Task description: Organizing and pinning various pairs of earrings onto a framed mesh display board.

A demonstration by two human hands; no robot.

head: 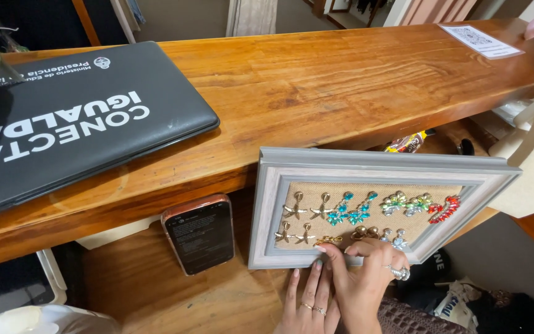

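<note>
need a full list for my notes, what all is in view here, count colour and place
picture frame: 1, grey with burlap backing, propped against the shelf edge
earrings: several pairs, gold, teal, green, red, silver, pinned on the burlap
phone: 1, dark with reddish case, leaning left of the frame
laptop: 1, black, closed, on the wooden shelf
wooden shelf: 1, brown, across the top
paper card: 1, white, shelf's far right
left hand: ringed, fingertips on frame's lower edge
right hand: ringed, fingers at the bottom-row earrings
</note>
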